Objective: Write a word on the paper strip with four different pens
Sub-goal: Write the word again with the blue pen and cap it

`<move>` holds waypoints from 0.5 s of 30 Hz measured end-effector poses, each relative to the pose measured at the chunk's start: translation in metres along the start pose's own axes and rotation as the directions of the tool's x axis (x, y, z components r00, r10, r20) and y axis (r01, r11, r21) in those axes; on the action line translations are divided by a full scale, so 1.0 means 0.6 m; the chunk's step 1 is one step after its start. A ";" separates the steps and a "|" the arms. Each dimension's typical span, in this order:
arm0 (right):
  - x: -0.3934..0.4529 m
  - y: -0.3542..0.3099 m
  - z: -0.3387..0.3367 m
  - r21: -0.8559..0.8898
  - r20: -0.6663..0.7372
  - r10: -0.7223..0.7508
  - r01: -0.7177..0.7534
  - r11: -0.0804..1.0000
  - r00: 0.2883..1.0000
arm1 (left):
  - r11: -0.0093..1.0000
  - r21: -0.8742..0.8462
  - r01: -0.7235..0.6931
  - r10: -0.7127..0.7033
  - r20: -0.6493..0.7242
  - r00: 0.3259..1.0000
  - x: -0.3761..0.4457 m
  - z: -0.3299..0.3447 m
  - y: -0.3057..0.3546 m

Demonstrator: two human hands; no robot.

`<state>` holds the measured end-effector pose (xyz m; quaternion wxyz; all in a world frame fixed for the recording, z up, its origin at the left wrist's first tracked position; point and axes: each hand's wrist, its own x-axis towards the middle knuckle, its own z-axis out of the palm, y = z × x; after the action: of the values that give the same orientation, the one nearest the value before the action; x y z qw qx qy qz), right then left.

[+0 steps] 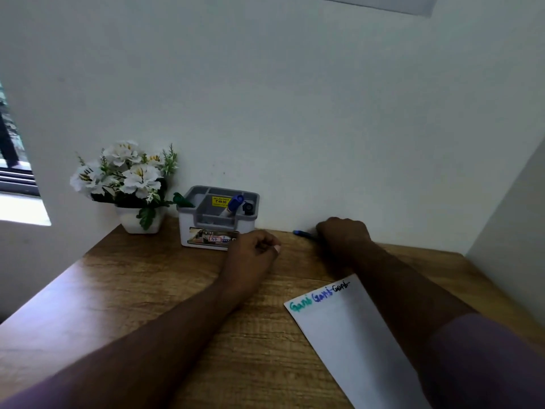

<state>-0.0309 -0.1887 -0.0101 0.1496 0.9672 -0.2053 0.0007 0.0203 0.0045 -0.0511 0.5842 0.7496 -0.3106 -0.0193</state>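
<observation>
You're at a small office desk nook: wood-grain desktop (147, 290), grey-and-white plastic pen organiser (216, 228), white potted artificial flowers (126, 178), plain white walls (295, 98).

One head-worn wide-angle view looked forward and down over a wooden desk (153, 293) toward the white wall (295, 113) behind it. It sat close above the near edge, so both forearms ran up from the bottom corners. The far edge and a pen box (216, 222) against the wall lay near mid-frame; wall filled the upper half. The frame was tilted, the desk sloping down to the left. A window (14, 160) cut the left border, a side panel (513, 219) the right.
</observation>
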 end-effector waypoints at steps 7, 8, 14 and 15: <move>-0.071 -0.024 -0.042 0.792 -0.294 -0.048 0.271 0.547 0.955 | 0.993 0.008 -0.116 0.116 0.051 0.992 -0.010 0.003 0.010; -0.092 -0.030 -0.045 0.874 -0.303 -0.027 0.289 0.392 0.953 | 0.989 -0.001 -0.145 0.144 0.082 0.986 -0.012 0.004 0.014; -0.155 -0.030 -0.026 0.963 -0.269 0.135 0.271 -0.002 0.954 | 0.934 0.144 -0.326 0.299 0.180 0.937 -0.024 0.004 0.014; -0.160 -0.032 -0.027 0.964 -0.262 0.158 0.266 -0.006 0.952 | 0.931 0.124 -0.343 0.317 0.194 0.929 -0.026 0.005 0.017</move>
<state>-0.1098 -0.1290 -0.0063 -0.5513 0.7800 -0.0808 0.2849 0.0022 0.0080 -0.0484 0.4900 0.7253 -0.4818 0.0397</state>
